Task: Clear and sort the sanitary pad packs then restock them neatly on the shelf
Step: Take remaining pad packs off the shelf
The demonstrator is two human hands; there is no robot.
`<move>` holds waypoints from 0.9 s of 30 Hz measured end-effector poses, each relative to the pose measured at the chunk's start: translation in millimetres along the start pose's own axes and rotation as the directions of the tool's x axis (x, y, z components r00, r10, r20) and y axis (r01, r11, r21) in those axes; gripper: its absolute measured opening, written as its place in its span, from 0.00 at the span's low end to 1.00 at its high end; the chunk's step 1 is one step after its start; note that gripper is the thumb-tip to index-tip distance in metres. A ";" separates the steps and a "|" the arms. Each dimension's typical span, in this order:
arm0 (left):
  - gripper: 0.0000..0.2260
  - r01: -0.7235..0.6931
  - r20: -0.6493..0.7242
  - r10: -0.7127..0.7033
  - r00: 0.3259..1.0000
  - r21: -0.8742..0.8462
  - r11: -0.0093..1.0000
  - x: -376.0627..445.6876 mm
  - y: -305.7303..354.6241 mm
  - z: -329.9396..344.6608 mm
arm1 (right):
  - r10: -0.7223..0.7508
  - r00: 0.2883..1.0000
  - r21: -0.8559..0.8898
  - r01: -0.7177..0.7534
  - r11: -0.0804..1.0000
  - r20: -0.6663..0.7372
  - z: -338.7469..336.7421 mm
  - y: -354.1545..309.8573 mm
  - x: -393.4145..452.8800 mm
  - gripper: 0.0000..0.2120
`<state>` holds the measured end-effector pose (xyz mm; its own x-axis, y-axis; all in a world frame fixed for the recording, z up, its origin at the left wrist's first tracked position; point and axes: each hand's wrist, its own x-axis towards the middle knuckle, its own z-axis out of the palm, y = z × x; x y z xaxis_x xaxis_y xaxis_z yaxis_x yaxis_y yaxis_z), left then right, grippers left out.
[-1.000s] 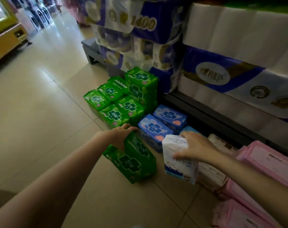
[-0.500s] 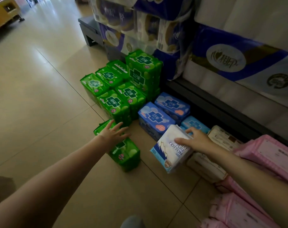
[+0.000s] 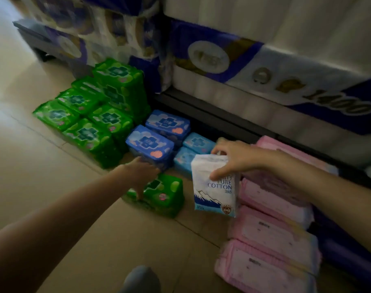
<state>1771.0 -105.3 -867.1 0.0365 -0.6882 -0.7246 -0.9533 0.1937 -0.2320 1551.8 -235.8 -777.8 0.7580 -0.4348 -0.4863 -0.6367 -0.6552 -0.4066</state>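
1. Gripping the white cotton pack (image 3: 215,187) by its top, the right hand (image 3: 235,158) dangles it above the floor, so it could slip.
2. Left hand (image 3: 141,174) rests fingers-down on the loose green pack (image 3: 159,195) and could nudge the neighbouring blue stack (image 3: 150,144).
3. Blurry labels; I can't tell whether the left fingers actually grip.

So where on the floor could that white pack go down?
Bare tile lies left of and in front of the lone green pack, and in a narrow strip between it and the pink packs. Behind it is crowded: green stacks, blue packs, then the shelf base. The right hand holds the white pack.
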 end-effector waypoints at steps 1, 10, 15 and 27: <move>0.44 -0.003 0.037 0.003 0.999 0.010 1.000 7.2 7.4 -12.1 | -0.002 1.000 -0.018 0.002 1.000 -0.005 -6.0 10.5 -16.9 0.23; 0.22 -0.415 0.077 0.420 0.904 -0.068 0.907 34.6 163.0 -190.9 | 0.345 0.938 0.098 -0.347 0.933 0.034 -34.2 136.6 -179.3 0.22; 0.20 -0.578 -0.015 0.577 0.816 -0.036 0.816 31.3 244.3 -235.0 | 0.470 0.871 0.148 -0.488 0.860 0.141 -16.5 184.5 -260.4 0.23; 0.18 -0.671 -0.212 0.721 0.660 0.264 0.692 40.6 413.3 -282.2 | 0.715 0.699 0.284 -0.686 0.670 0.002 51.5 279.9 -392.9 0.26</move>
<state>1293.9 -250.6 -809.3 -0.7267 -0.4629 -0.5076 -0.6053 0.7809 0.1544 1068.5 -216.5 -740.5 0.0740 -0.7715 -0.6319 -0.9868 0.0349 -0.1582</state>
